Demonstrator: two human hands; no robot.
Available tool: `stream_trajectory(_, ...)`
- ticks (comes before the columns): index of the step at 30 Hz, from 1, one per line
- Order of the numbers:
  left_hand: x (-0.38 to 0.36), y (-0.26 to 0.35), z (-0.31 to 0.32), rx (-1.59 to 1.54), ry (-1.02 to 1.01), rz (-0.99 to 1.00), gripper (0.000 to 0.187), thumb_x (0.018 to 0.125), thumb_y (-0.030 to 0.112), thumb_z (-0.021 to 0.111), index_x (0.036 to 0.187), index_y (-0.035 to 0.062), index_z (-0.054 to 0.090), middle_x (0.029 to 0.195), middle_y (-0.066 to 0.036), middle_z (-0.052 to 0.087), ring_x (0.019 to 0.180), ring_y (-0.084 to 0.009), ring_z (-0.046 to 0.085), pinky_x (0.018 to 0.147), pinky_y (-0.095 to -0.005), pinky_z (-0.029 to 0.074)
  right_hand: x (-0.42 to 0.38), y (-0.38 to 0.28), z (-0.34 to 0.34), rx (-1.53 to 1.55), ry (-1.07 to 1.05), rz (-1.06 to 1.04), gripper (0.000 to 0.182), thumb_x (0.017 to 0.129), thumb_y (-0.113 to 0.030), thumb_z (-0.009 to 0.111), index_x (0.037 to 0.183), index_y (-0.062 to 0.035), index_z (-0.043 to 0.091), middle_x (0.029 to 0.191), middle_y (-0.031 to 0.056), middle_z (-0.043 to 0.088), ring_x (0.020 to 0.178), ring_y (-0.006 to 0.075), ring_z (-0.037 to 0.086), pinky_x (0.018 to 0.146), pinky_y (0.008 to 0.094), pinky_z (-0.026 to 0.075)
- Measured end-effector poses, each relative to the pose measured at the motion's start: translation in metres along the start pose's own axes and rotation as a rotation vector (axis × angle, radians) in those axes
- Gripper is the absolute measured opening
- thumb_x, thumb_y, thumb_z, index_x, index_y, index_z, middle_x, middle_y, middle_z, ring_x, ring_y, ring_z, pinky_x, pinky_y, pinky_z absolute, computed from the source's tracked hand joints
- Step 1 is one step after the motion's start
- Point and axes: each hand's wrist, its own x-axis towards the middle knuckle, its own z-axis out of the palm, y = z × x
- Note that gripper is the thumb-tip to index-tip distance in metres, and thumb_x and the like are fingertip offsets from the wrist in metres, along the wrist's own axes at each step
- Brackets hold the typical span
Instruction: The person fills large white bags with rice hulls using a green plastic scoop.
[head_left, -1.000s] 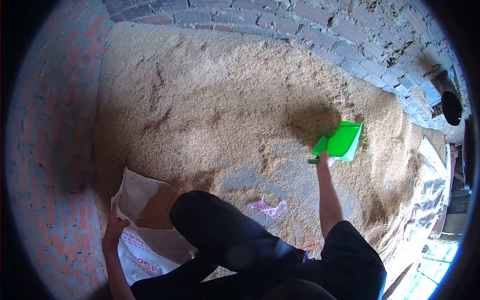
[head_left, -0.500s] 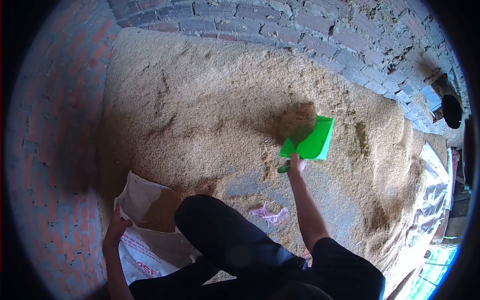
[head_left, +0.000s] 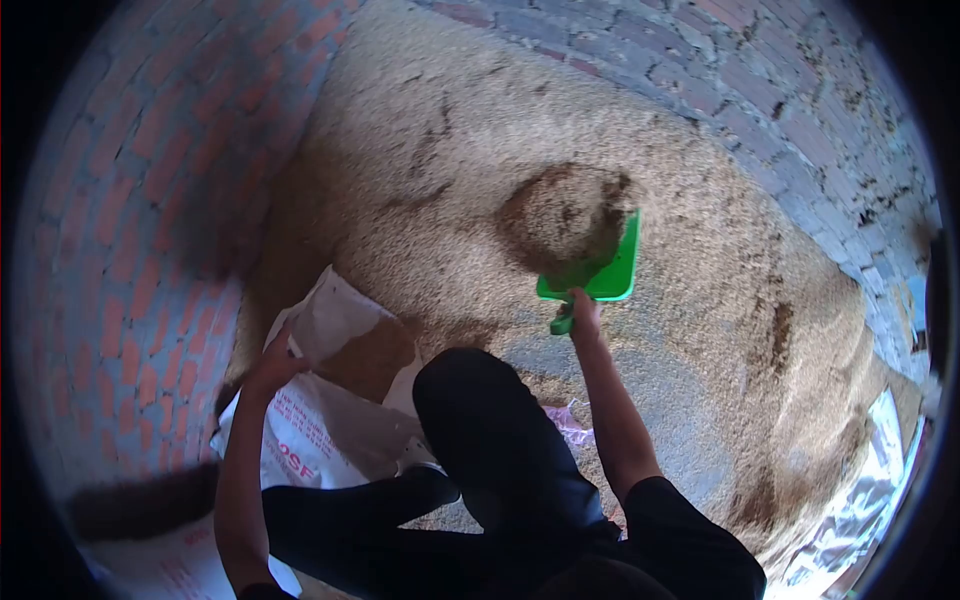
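My right hand (head_left: 583, 305) grips the handle of a green plastic scoop (head_left: 602, 272) that carries a mound of tan grain (head_left: 560, 215). The loaded scoop hangs above the large grain pile (head_left: 450, 170) that covers the floor. My left hand (head_left: 275, 362) holds the rim of a white sack (head_left: 330, 400) and keeps its mouth open; grain shows inside the sack. My bent knee in dark trousers (head_left: 490, 440) lies between the sack and my right arm.
Red brick walls (head_left: 140, 200) enclose the pile on the left and at the back. A pink scrap (head_left: 570, 420) lies on the bare grey floor patch by my knee. A silvery tarp (head_left: 860, 500) edges the pile at the lower right.
The scoop was pushed left through the pile, filled with grain and lifted. My view has swung left, and the sack now sits nearer the middle.
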Motion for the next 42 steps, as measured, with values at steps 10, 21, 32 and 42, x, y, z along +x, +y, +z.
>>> stream_trajectory(10, -0.016, 0.020, 0.007, 0.037, 0.044, 0.026, 0.091, 0.067, 0.007, 0.065, 0.144, 0.0038, 0.017, 0.113, -0.016, 0.055, 0.089, -0.0187, 0.058, 0.078, -0.0305, 0.047, 0.013, -0.008, -0.053, 0.299, -0.343, 0.339, 0.010, 0.085, -0.011, 0.054, 0.089, -0.0066, 0.046, 0.071, 0.0051, 0.049, 0.048, 0.0108, 0.045, 0.042, 0.0224, 0.041)
stream_trajectory(21, 0.000, 0.014, 0.014, 0.073, 0.084, 0.012, 0.092, 0.067, 0.006, 0.063, 0.143, -0.0029, 0.011, 0.108, -0.018, 0.056, 0.080, -0.0193, 0.060, 0.069, -0.0292, 0.050, -0.110, -0.037, 0.014, -0.428, -0.409, 0.150, 0.021, 0.082, -0.016, 0.060, 0.097, -0.0037, 0.051, 0.064, 0.0046, 0.053, 0.041, 0.0122, 0.047, 0.037, 0.0262, 0.039)
stream_trajectory(32, 0.025, 0.022, 0.016, 0.040, 0.138, 0.125, 0.073, 0.066, 0.003, 0.062, 0.133, 0.0077, 0.035, 0.106, -0.011, 0.055, 0.078, -0.0172, 0.059, 0.064, -0.0284, 0.050, -0.153, -0.007, 0.091, -0.860, -1.077, -0.325, 0.040, 0.080, -0.016, 0.062, 0.115, 0.0007, 0.051, 0.097, 0.0198, 0.065, 0.095, 0.0295, 0.062, 0.080, 0.0371, 0.046)
stream_trajectory(42, 0.016, 0.030, 0.022, 0.075, 0.141, 0.028, 0.089, 0.065, 0.004, 0.064, 0.141, -0.0019, 0.018, 0.115, -0.016, 0.053, 0.084, -0.0201, 0.060, 0.068, -0.0305, 0.052, -0.097, -0.005, -0.011, -0.610, -0.446, -0.072, 0.014, 0.085, -0.014, 0.061, 0.093, -0.0033, 0.056, 0.063, 0.0033, 0.053, 0.046, 0.0093, 0.048, 0.040, 0.0259, 0.038)
